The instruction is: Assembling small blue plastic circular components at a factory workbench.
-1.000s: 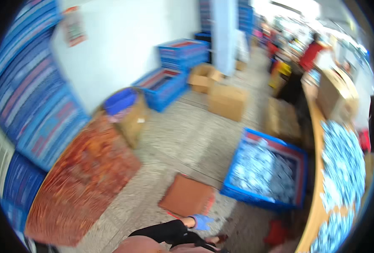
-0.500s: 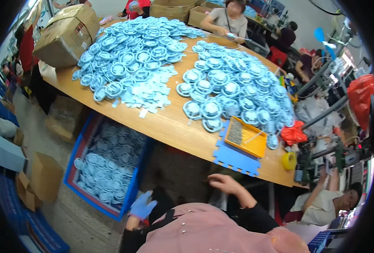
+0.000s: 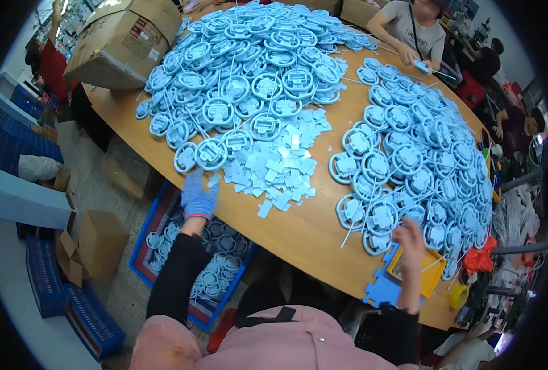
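My left hand, in a thin blue-violet glove, reaches over the table's front edge with its fingers stretched out. Its fingertips are beside a light blue ring-shaped plastic part at the near corner of the left pile. Small flat light blue pieces lie scattered to the right of that hand. My bare right hand is raised over the yellow tray, close to the right pile of similar parts. Its fingers are loosely bent and apart, slightly blurred, with nothing visible in them.
The tray rests on a blue foam mat, near a yellow tape roll and a red plastic bag. A large carton stands at the far left. Below the table edge, a blue-rimmed bin holds more parts. A person works across the table.
Both hands have moved forward from near my body: the left to the near corner of the left pile, the right up over the yellow tray. My view has shifted closer to the table.
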`<state>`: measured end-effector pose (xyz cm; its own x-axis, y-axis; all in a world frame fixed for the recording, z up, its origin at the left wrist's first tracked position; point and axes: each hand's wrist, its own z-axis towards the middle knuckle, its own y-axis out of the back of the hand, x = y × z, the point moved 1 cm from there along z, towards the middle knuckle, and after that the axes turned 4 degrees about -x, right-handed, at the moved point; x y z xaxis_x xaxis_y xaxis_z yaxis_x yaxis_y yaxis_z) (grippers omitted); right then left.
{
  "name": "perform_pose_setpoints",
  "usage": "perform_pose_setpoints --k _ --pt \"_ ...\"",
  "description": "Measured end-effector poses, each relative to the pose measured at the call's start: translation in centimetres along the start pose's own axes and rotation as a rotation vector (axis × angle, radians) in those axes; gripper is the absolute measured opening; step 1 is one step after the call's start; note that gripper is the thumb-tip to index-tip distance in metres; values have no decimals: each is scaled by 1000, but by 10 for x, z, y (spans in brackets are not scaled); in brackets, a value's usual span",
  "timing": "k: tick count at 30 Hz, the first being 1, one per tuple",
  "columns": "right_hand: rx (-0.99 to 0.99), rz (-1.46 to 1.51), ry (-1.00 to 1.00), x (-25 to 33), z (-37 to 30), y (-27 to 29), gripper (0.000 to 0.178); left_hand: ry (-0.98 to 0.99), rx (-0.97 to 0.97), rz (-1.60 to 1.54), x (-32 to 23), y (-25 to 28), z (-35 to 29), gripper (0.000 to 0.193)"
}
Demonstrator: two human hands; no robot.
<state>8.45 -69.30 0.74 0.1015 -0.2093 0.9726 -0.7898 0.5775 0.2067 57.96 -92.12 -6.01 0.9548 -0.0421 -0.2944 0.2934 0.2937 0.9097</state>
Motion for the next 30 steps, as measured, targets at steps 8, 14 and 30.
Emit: perform_pose_setpoints --k 8,14,30 --pt "459 -520 465 -8 99 -249 27 391 227 -139 19 -41 105 85" --pt "415 -858 687 -11 123 -321 29 400 333 -262 26 -45 139 91" --pt "371 -124 348 82 96 -340 20 889 541 -1821 -67 -13 101 51"
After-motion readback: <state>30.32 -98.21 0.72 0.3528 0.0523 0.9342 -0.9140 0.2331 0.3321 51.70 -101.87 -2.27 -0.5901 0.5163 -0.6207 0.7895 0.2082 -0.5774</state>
